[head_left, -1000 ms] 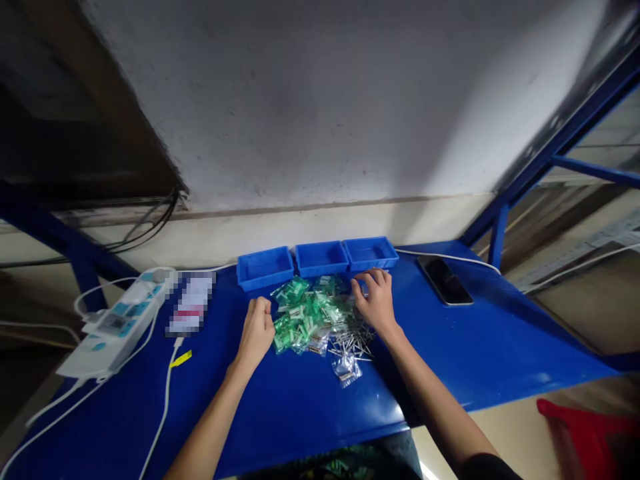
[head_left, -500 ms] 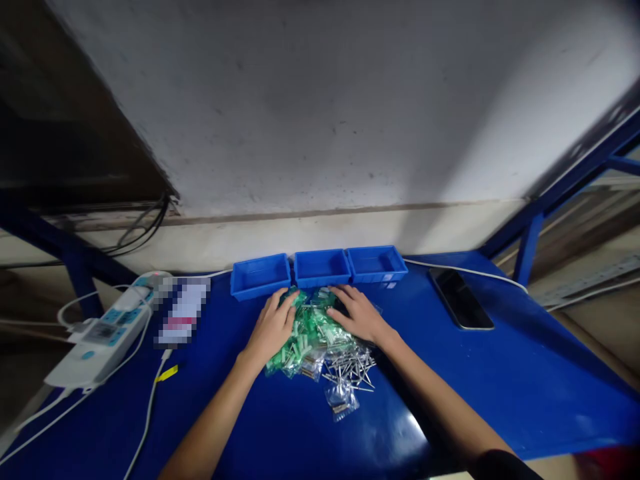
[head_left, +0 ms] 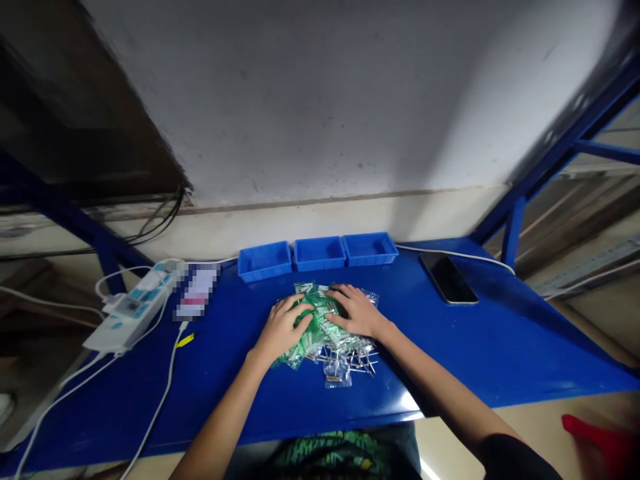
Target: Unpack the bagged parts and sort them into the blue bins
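Note:
A heap of small clear plastic packets with green and white pieces (head_left: 316, 321) lies mid-table. My left hand (head_left: 286, 325) rests on the heap's left side with its fingers spread. On the right side, my right hand (head_left: 356, 311) lies palm down, its fingers also apart. Loose thin metal pins (head_left: 364, 360) are scattered at the heap's near right edge. A clear packet with small brownish pieces (head_left: 338, 373) sits at the near edge. What lies under my palms is hidden.
Three blue trays (head_left: 320, 253) stand in a row along the wall. A black phone (head_left: 449, 278) lies at the right. On the left are a white power strip (head_left: 133, 308), a blurred-out phone (head_left: 198, 292) and white cables (head_left: 167, 393). The blue table's (head_left: 300, 427) front edge is close to me.
Both hands and the heap have come towards me, leaving a wider gap before the blue trays. The heap looks more gathered. My view has shifted, showing the table's front edge.

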The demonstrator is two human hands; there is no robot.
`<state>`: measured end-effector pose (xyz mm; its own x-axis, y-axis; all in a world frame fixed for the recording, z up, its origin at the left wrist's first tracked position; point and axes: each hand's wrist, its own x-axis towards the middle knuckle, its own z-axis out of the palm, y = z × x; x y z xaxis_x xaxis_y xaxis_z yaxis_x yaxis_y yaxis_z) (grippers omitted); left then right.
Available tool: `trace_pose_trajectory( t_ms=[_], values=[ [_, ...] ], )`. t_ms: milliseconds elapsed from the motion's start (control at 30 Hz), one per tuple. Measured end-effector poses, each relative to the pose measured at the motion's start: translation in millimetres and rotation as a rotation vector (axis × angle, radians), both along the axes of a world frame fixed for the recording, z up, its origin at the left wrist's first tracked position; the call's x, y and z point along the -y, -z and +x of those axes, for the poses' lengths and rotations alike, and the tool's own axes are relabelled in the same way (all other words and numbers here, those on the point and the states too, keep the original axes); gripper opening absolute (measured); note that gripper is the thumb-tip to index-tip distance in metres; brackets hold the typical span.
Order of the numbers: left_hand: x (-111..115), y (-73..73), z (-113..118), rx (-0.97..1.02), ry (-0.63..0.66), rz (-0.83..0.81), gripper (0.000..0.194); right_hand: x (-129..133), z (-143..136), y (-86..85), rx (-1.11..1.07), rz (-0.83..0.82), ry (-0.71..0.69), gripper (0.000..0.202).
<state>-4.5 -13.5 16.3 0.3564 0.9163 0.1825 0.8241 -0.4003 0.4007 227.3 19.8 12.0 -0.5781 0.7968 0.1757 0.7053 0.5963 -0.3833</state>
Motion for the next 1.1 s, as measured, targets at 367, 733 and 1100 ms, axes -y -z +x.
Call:
trace_pose_trajectory(
  t_ms=[367, 733, 1100],
  values=[
    [-35, -23.8, -3, -0.18, 0.146, -0.402, 0.056, 21, 41, -8.9, 0.08, -0.001, 0.046, 0.074],
    [-66, -11.6, -40, -0.008, -0.337, 0.153, 0.039, -42, -10, -23.3, 0.124, -0.051, -0.052, 0.058],
    [-75, 4.7, -48, 0.046, -0.22, 0.236, 0.033, -81, 6, -20.3, -0.026, 0.274, 0.355, 0.055]
  ],
)
